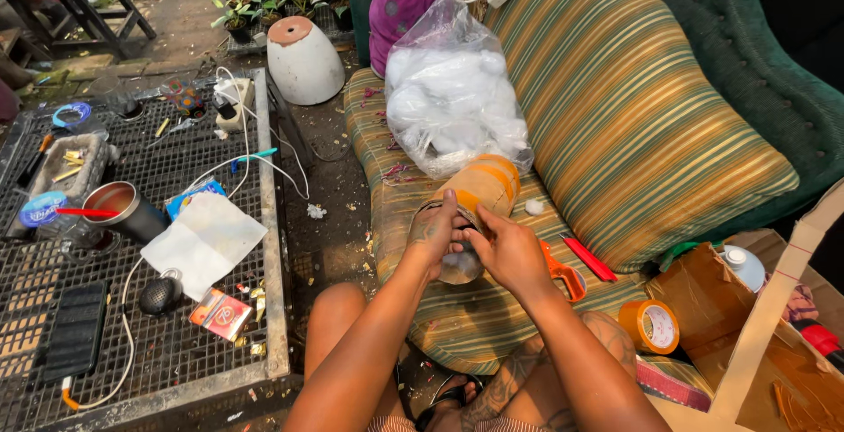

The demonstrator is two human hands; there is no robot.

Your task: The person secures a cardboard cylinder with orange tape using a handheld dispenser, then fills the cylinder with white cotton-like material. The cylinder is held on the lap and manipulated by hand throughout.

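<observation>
A striped cushion [633, 107] backs a bag of white stuffing [448, 107]. Below it, a cardboard tube [479, 190] lies on the seat, gripped by the left hand [432, 237]; the right hand [508, 252] presses stuffing in. Best steadied firmly, filled gradually.

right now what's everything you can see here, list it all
cardboard tube: 1, brown with orange tape, lying on the cushion, in both hands
bag of stuffing: 1, clear with white filling, behind the tube
striped cushion: 1, green and gold, right of the bag
scissors: 1, orange handles, by the right hand
tape roll: 1, orange, at the cushion's right end
cardboard box: 1, brown, far right
plant pot: 1, white, upturned on the ground
metal cup: 1, silver, on the mesh table
paper sheet: 1, white, on the table
left hand: on the tube's open end
right hand: at the tube's opening
</observation>
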